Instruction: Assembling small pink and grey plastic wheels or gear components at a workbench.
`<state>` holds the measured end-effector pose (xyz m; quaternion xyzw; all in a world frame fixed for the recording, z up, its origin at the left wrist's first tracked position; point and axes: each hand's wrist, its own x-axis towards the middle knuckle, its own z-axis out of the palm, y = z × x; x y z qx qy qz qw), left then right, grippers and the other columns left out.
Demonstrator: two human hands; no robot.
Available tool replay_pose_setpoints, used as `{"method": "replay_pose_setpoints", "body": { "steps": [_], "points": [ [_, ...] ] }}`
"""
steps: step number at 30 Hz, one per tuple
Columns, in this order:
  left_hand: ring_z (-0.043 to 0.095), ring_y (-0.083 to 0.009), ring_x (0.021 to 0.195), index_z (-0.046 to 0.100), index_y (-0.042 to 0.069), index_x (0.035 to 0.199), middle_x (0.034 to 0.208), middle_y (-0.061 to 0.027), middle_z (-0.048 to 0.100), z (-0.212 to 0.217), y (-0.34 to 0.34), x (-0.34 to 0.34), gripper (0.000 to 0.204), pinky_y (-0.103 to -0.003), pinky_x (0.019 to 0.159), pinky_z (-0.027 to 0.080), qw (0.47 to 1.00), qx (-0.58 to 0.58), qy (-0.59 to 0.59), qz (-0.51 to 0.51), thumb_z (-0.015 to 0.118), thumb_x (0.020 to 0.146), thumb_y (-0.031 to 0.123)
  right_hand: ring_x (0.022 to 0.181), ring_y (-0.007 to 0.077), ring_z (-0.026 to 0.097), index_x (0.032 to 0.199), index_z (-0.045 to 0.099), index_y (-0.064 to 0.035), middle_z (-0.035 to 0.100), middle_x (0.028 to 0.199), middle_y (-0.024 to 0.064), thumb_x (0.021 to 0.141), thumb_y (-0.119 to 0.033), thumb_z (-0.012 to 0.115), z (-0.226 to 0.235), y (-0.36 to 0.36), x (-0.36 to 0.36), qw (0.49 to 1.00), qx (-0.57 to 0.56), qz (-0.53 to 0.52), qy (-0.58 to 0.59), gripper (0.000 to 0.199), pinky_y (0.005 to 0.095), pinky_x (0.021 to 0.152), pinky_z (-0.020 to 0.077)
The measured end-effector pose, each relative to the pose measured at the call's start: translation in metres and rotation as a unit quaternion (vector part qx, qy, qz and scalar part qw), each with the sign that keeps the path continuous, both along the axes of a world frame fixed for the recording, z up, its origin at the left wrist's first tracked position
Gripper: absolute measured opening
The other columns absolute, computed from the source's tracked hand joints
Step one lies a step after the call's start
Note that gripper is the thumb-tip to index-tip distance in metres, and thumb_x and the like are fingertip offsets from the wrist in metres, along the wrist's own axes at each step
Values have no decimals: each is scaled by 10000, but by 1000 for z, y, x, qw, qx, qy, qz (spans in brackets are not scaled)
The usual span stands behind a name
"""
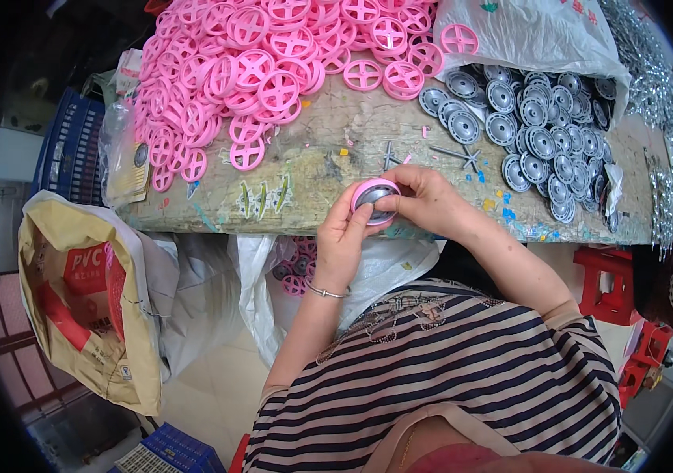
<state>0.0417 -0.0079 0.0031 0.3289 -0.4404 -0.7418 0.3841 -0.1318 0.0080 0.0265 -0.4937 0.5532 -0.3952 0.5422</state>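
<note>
At the near side, a top with dark and beige stripes [462,347] is covering the person's body, and a blue plastic basket [186,447] is standing at the near left. A little farther on the left, a large yellowish sack [141,382] is standing with its mouth wide open. Between this sack and the person, a white plastic bag [253,292] is showing below the desk [320,169], and pink round pieces [295,284] are lying in it. On the right, a red plastic stool [608,272] is standing.

Over the near edge of the desk, both hands are closing around one round piece: a pink plastic ring [374,183] with a shiny grey domed disc [367,196] sitting inside. The left hand [342,236] is gripping it from the left, the right hand [428,199] from the right, and both thumbs are resting on the disc.

Leaf-shaped stickers [264,199] are lying to the left of the hands. Just beyond the hands, thin grey rods [458,153] are lying on the worn surface. At the far right, many grey round discs [540,143] are spreading out near a whitish plastic bag [525,35], with silver tinsel [659,79] hanging beside it. At the far left, a big heap of pink spoked wheels [249,67] is lying.
</note>
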Motion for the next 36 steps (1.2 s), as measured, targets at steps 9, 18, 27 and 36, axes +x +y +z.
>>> {"method": "replay_pose_setpoints", "body": {
  "steps": [9,18,27,36],
  "points": [
    [573,-137,996,554,-26,1207,1107,-87,612,-41,31,131,312,-282,878,459,956,-51,-242,157,471,982,174,1026,376,557,1178,563,1,557,1189,218,874,-330,623,-22,-105,-71,739,-373,-192,528,454,435,901,452],
    [668,-140,716,589,5,1134,841,-110,688,-14,27,113,274,-208,577,499,954,1,-291,69,460,991,200,830,336,628,1086,617,-5,680,879,161,958,-354,474,11,-118,-100,893,-152,-133,403,399,402,767,483],
    [639,-194,959,503,-21,1243,1116,-110,600,-2,-16,-9,319,-319,749,591,996,74,-31,47,461,996,175,940,362,600,1031,629,-10,628,940,221,914,-266,519,10,-16,-25,967,-121,-5,224,302,419,853,461],
    [640,-200,970,487,-23,1224,1117,-122,597,-8,-18,-9,305,-324,803,577,992,120,3,47,471,991,172,928,288,586,997,623,-57,638,948,113,813,-262,615,-24,-82,-116,699,-250,-81,665,276,448,759,475]
  ]
}}
